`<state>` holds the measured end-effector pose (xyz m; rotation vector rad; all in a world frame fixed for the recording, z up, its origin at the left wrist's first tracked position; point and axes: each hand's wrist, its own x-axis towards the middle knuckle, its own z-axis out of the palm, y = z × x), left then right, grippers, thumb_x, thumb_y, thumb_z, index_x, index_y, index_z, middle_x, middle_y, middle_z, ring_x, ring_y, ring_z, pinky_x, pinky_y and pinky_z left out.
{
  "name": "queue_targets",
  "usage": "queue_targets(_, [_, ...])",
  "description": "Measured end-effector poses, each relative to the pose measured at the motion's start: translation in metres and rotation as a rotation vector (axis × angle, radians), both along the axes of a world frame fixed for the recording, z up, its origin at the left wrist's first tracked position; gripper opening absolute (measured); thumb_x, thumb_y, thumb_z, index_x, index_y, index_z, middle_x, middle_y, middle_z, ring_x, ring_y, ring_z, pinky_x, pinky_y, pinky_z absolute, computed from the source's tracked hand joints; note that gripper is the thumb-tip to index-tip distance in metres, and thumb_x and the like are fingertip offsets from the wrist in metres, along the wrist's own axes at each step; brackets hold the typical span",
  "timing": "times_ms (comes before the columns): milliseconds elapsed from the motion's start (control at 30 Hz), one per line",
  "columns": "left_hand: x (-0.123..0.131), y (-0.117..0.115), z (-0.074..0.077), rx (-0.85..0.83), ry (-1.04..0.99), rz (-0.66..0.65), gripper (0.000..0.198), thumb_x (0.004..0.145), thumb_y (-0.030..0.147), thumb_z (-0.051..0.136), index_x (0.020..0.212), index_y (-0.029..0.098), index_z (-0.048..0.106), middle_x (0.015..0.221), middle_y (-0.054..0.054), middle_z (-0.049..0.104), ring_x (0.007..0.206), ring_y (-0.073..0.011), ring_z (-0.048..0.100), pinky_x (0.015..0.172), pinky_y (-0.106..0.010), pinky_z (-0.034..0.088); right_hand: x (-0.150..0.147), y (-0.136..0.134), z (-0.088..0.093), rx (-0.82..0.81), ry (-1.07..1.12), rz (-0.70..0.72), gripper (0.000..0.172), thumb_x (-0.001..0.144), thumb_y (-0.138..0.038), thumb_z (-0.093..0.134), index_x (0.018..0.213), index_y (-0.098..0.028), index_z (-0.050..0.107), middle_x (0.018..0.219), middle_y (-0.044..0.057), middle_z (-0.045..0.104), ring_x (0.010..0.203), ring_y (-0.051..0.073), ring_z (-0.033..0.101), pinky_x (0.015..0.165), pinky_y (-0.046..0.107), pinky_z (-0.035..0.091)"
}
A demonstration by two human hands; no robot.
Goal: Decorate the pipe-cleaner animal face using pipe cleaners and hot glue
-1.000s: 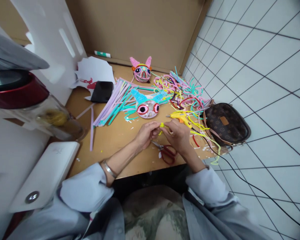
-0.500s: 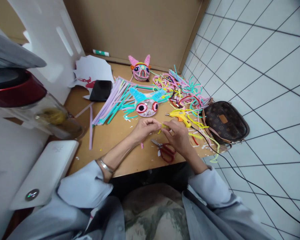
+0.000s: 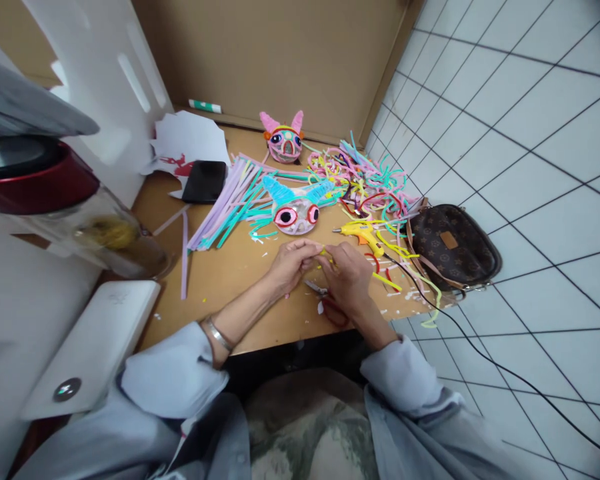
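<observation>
Yellow pipe cleaner (image 3: pixel 325 252) is being pinched between closed fingertips (image 3: pixel 314 249) of the left hand (image 3: pixel 291 263) and right hand (image 3: pixel 347 277), just above the table (image 3: pixel 230 267) and one pair of scissors (image 3: pixel 316 289). One glue gun (image 3: pixel 359 231) is lying beyond; two faces, blue-eared face (image 3: pixel 295 213) and pink-eared face (image 3: pixel 283 141), are resting farther back. One monogram-patterned bag (image 3: pixel 450 245), its print unreadable, is sitting at right.

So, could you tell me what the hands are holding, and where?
A yellow pipe cleaner: the left hand pinches one end, the right hand the other.
</observation>
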<state>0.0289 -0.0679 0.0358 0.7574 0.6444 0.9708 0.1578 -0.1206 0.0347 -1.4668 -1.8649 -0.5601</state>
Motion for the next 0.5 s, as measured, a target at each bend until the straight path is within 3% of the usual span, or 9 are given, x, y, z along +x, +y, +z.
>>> queue_targets(133, [-0.001, 0.0, 0.0, 0.075, 0.041, -0.05, 0.028, 0.055, 0.035, 0.082, 0.059, 0.012, 0.065, 0.046, 0.006, 0.039, 0.047, -0.0036, 0.026, 0.049, -0.022, 0.017, 0.01, 0.003, 0.005, -0.067, 0.065, 0.074, 0.025, 0.096, -0.031, 0.06, 0.074, -0.02, 0.066, 0.065, 0.001, 0.06, 0.063, 0.015, 0.053, 0.058, 0.027, 0.034])
queue_targets(267, [-0.005, 0.001, 0.003, 0.154, 0.066, -0.132, 0.039, 0.063, 0.046, 0.08, 0.057, 0.013, 0.06, 0.05, 0.004, 0.04, 0.049, -0.0051, 0.031, 0.049, -0.021, 0.02, 0.023, 0.004, 0.014, -0.114, 0.145, 0.24, 0.016, 0.095, -0.031, 0.064, 0.085, -0.02, 0.069, 0.069, 0.0, 0.062, 0.064, 0.013, 0.055, 0.062, 0.025, 0.04])
queue_targets(367, [-0.01, 0.003, 0.006, 0.189, 0.092, -0.227, 0.045, 0.062, 0.052, 0.082, 0.056, 0.013, 0.059, 0.051, 0.004, 0.04, 0.049, -0.0048, 0.031, 0.048, -0.021, 0.02, 0.03, 0.004, 0.022, -0.175, 0.094, 0.335, 0.016, 0.096, -0.031, 0.062, 0.088, -0.02, 0.07, 0.07, 0.0, 0.061, 0.065, 0.014, 0.055, 0.063, 0.025, 0.041])
queue_targets(500, [-0.017, 0.005, 0.009, 0.21, 0.218, -0.293, 0.037, 0.062, 0.047, 0.085, 0.064, 0.014, 0.068, 0.05, 0.004, 0.043, 0.047, -0.0057, 0.03, 0.045, -0.021, 0.019, 0.034, 0.001, 0.027, -0.228, -0.029, 0.343, 0.019, 0.097, -0.033, 0.059, 0.087, -0.02, 0.07, 0.071, 0.002, 0.061, 0.066, 0.015, 0.056, 0.062, 0.027, 0.039])
